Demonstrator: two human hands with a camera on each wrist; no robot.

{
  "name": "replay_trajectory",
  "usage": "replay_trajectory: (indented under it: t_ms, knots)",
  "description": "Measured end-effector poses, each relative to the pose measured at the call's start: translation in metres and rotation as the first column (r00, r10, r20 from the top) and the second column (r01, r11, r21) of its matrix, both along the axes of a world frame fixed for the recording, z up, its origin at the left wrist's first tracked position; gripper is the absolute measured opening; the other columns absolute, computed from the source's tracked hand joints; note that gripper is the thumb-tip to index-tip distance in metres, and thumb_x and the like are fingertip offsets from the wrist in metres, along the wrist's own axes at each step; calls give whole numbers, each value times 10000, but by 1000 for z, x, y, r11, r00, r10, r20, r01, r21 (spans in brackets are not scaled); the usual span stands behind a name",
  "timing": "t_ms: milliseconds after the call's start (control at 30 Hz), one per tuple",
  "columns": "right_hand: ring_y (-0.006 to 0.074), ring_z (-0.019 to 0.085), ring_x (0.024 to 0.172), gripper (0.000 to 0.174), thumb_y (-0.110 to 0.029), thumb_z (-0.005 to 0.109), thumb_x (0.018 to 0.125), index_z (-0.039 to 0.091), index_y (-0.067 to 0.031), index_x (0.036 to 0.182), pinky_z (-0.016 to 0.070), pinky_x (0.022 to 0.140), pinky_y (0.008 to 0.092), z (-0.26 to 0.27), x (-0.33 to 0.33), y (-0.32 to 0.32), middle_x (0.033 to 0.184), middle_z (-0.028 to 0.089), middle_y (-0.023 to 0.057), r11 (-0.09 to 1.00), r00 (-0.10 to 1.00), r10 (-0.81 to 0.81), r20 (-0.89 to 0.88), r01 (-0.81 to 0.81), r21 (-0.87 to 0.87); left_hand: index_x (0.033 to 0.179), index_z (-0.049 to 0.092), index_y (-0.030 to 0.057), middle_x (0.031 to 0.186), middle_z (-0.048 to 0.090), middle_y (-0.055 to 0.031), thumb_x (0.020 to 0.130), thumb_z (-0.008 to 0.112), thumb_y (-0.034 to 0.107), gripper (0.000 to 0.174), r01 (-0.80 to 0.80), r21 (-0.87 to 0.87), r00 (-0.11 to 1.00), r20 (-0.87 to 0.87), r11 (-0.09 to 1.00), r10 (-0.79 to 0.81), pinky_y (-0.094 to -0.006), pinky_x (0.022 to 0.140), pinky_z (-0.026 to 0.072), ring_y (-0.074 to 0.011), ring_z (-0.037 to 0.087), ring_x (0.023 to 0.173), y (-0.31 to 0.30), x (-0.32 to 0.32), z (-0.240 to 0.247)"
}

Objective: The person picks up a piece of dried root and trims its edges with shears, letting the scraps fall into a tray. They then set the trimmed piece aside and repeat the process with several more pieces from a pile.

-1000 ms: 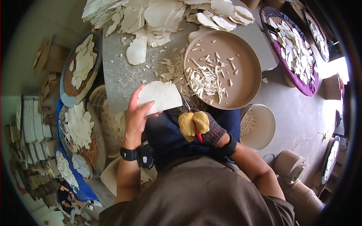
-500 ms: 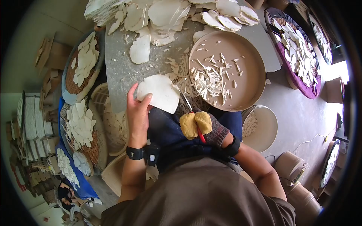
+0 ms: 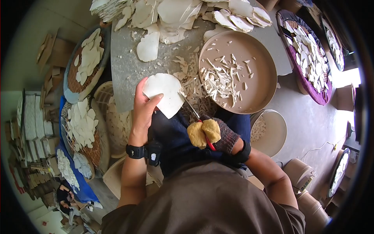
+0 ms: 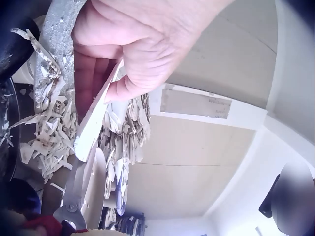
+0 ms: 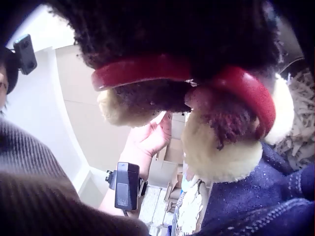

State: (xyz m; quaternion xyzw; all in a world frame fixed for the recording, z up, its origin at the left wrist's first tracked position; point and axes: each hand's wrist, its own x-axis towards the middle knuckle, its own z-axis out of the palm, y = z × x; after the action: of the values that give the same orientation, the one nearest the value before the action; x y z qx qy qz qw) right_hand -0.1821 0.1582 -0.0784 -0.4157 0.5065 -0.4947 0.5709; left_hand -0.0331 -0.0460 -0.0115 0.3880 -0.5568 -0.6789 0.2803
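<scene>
My bare left hand (image 3: 144, 104) pinches a flat white slice (image 3: 166, 93), thumb on top and fingers underneath. The slice has a rounded far edge and a corner pointing toward my lap. In my gloved right hand (image 3: 225, 136) is a pair of scissors (image 3: 189, 103) with red handles and lumpy yellow padding (image 3: 198, 134) around them. The blades meet the slice's right edge; in the left wrist view the scissors' blades (image 4: 75, 184) are at its lower end. From the right wrist, the red handle loops (image 5: 142, 69) show around the dark gloved fingers.
A round brown tray (image 3: 257, 85) holding white offcuts overhangs the grey table (image 3: 124, 78) at right. White slices (image 3: 171, 13) pile at the back. Trimmings (image 3: 193, 84) lie beside the tray. A bucket (image 3: 278, 132) stands by my right knee, and slice-covered baskets (image 3: 83, 124) line the left.
The slice has turned in my left hand, so its straight lower edge now slants to a point. The scissor blades have come against its right edge. The head view has shifted slightly.
</scene>
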Motion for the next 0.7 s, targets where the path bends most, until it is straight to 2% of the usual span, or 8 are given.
replay_trajectory:
  t_ms: [200, 333, 467, 500, 533, 567, 600, 700]
  knots:
    - [313, 600, 766, 427, -275, 763, 572, 565, -75, 893, 493, 688, 351, -3, 4, 2, 804, 605, 111, 998, 993, -33, 112, 27, 59, 1375, 218, 21, 1084, 559, -143, 783, 580, -48, 698, -50, 91, 999, -9, 995, 51, -244, 653, 524, -161, 610, 857, 8, 0, 4]
    - [318, 599, 768, 427, -266, 759, 591, 551, -72, 909, 492, 687, 358, 20, -4, 4, 806, 605, 117, 1000, 998, -12, -69, 14, 24, 1376, 227, 14, 1099, 568, -143, 793, 562, -59, 677, -117, 210, 986, -89, 971, 138, -314, 789, 515, -197, 604, 938, 12, 3, 0]
    - [327, 599, 768, 424, -271, 744, 637, 537, -71, 948, 487, 677, 369, 8, -12, 10, 803, 605, 131, 996, 936, -12, -351, -20, -87, 1246, 442, -6, 1176, 546, -138, 800, 539, -72, 461, -11, 119, 944, -326, 993, 50, -363, 939, 434, -209, 570, 1031, 1, 13, -6]
    - [295, 617, 841, 358, -241, 692, 743, 544, -55, 1011, 497, 761, 372, 10, -16, 12, 896, 625, 128, 999, 966, 30, -257, -39, -30, 1192, 497, -12, 1206, 532, -135, 797, 534, -79, 402, 12, 78, 936, -352, 997, 17, -371, 964, 414, -210, 556, 1060, 1, 19, -4]
    - [251, 610, 866, 318, -203, 665, 779, 552, -38, 1027, 491, 782, 349, 7, -11, 10, 924, 624, 105, 1000, 990, -4, 141, 2, 16, 1137, 552, -18, 1237, 518, -131, 795, 529, -86, 350, 34, 37, 927, -374, 999, -17, -378, 988, 394, -211, 542, 1089, 1, 23, -1]
    - [206, 603, 891, 280, -164, 639, 815, 560, -22, 1042, 486, 803, 326, 1, -3, 7, 952, 624, 83, 997, 855, -58, 516, 21, 77, 939, 662, 40, 1310, 467, -127, 763, 590, -65, 218, 83, -133, 965, -238, 988, -113, -380, 1006, 377, -235, 482, 1178, -2, 25, 4]
    - [162, 596, 916, 243, -125, 613, 851, 568, -6, 1057, 480, 825, 303, -1, 3, 4, 980, 624, 61, 990, 582, -124, 804, 15, 142, 896, 672, 60, 1319, 461, -123, 747, 612, -43, 190, 65, -309, 977, -173, 949, -123, -380, 1013, 370, -246, 463, 1198, -2, 25, 3]
    - [171, 575, 1010, 273, -138, 538, 904, 530, 12, 1133, 466, 901, 310, 6, 7, -3, 1099, 590, 86, 1000, 551, 15, 834, -19, -6, 717, 688, 130, 1349, 440, -119, 682, 686, 53, 84, 57, -717, 998, 23, 694, -58, -364, 1020, 360, -287, 409, 1251, 1, 21, 0]
